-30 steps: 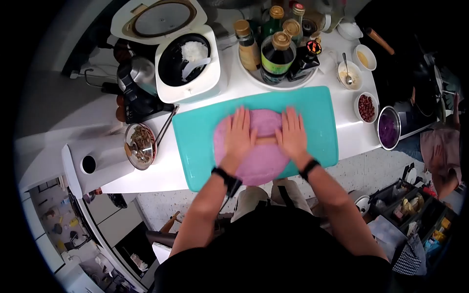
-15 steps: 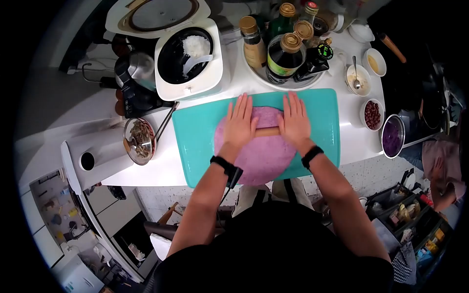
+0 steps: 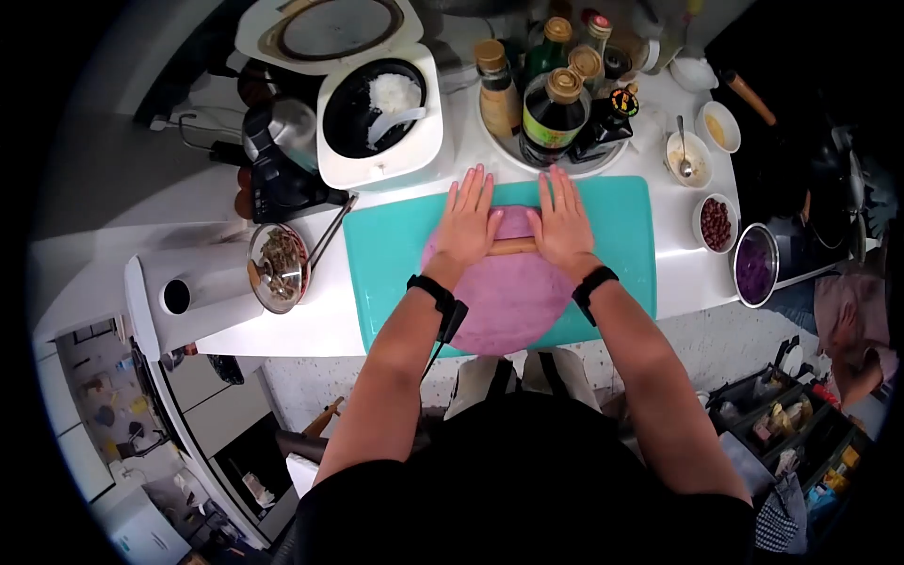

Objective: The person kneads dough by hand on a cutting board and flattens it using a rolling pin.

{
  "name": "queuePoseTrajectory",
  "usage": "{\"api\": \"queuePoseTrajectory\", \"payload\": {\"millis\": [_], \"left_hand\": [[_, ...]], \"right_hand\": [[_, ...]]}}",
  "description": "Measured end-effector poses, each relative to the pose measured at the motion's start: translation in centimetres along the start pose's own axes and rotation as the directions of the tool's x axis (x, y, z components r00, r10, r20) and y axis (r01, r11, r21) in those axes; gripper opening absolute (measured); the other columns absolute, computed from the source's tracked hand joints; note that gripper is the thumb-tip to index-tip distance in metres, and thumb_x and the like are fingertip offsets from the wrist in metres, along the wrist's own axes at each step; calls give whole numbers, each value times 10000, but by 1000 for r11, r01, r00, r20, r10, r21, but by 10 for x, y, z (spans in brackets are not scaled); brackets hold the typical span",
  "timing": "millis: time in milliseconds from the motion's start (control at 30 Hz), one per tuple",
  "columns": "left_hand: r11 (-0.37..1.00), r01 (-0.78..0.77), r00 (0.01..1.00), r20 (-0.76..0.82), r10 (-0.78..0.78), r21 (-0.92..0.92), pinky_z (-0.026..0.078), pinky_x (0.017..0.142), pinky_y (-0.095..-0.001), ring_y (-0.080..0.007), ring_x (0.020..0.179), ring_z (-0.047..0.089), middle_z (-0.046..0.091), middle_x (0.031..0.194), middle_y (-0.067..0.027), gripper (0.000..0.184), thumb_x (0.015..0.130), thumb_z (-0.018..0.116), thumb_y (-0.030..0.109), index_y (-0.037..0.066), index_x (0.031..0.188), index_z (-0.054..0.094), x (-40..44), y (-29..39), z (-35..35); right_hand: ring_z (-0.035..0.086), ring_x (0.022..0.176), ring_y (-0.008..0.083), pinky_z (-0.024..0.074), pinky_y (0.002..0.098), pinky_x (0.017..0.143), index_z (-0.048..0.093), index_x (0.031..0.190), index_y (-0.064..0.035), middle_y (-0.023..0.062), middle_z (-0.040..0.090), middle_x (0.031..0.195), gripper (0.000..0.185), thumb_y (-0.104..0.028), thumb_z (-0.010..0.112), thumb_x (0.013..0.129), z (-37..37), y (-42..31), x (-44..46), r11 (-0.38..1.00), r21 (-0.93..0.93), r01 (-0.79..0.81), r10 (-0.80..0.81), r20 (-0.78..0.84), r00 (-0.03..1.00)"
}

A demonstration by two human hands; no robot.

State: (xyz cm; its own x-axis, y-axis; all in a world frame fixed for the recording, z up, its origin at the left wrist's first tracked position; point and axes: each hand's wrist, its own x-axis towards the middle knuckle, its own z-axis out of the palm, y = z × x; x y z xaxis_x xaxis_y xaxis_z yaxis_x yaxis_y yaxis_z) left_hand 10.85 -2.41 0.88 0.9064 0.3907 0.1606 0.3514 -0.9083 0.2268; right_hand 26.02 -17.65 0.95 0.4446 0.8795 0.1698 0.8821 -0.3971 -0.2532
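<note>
A flat round of purple dough (image 3: 504, 306) lies on the teal mat (image 3: 621, 245). Across its upper part rests a wooden rolling pin (image 3: 512, 247), of which only the middle shows between my hands. My left hand (image 3: 466, 221) lies flat over the pin's left end, fingers stretched away from me. Over the right end is my right hand (image 3: 562, 221), also flat with fingers extended. Both palms press on the pin without gripping it, and its ends are hidden beneath them.
Beyond the mat stand an open rice cooker (image 3: 381, 122) and a tray of bottles (image 3: 556, 118). Bowls of red beans (image 3: 716, 224) and purple filling (image 3: 755, 265) are at right. At left are a lidded glass bowl (image 3: 279, 267) and chopsticks (image 3: 334, 226). Another person (image 3: 852, 311) is far right.
Both hands and the rolling pin have moved away from me, toward the dough's far edge. The camera view has shifted slightly.
</note>
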Motion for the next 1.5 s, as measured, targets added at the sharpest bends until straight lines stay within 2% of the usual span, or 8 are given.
{"api": "queuePoseTrajectory", "payload": {"millis": [167,467,633,833,1067,1233,1333,1500], "left_hand": [[998,-34,996,81,38,-56,268,1220,-505,-316,1491,357,383,1611,-169,617,991,552,323,19,1516,438,-62,31,-3],[955,85,961,276,-3,-285,383,1121,-468,-351,1353,494,565,1351,-176,483,892,648,136,43,1363,593,-122,25,-24],[957,40,998,-36,-52,-287,375,1138,-487,-369,1375,477,560,1395,-177,446,942,610,135,62,1382,589,-96,-20,-55],[998,30,1000,-4,-31,-55,333,1194,-475,-329,1447,423,460,1563,-146,529,1001,548,240,38,1487,494,-56,-50,-20],[973,153,977,173,-123,-172,323,1198,-470,-275,1429,444,474,1549,-143,533,1008,536,264,51,1493,485,3,-77,-10],[984,41,998,-44,-49,-176,311,1192,-516,-363,1441,415,441,1560,-202,640,977,580,302,-5,1516,421,-62,-43,-9],[959,127,989,104,-103,-255,282,1201,-536,-393,1475,362,414,1577,-219,683,961,602,320,-47,1505,413,-116,-12,-15],[974,145,989,-10,-149,-174,201,1246,-488,-300,1526,302,376,1617,-177,650,988,559,350,-9,1515,433,-40,-42,-3]], "right_hand": [[392,1433,380,263,498,1228,427,1475,36,240,369,1572,665,-369,588,973,-9,-5,-62,998,44,48,-60,320,945],[547,1142,302,415,450,1023,562,1286,3,133,575,1195,433,-205,627,912,-36,-18,-93,935,-111,337,-302,250,920],[498,1314,324,369,464,1112,541,1357,1,143,567,1355,465,-213,590,948,-19,-54,-42,973,-80,217,-199,190,962],[277,1524,328,199,495,1254,399,1530,-6,165,351,1617,655,-351,543,992,26,-62,-2,998,-44,51,-45,134,990],[262,1528,329,207,500,1250,387,1546,-42,171,320,1635,648,-359,529,999,37,-43,66,994,-62,90,-83,114,990],[252,1533,361,196,514,1251,345,1545,34,205,298,1638,744,-378,583,972,32,-49,-15,993,5,121,-119,227,967],[255,1528,386,189,516,1251,316,1546,72,222,299,1634,803,-394,604,959,26,-61,-65,992,82,101,-120,276,954],[261,1528,372,184,502,1256,322,1535,85,242,282,1636,809,-380,622,946,29,-54,6,995,49,88,-97,220,971]]}}
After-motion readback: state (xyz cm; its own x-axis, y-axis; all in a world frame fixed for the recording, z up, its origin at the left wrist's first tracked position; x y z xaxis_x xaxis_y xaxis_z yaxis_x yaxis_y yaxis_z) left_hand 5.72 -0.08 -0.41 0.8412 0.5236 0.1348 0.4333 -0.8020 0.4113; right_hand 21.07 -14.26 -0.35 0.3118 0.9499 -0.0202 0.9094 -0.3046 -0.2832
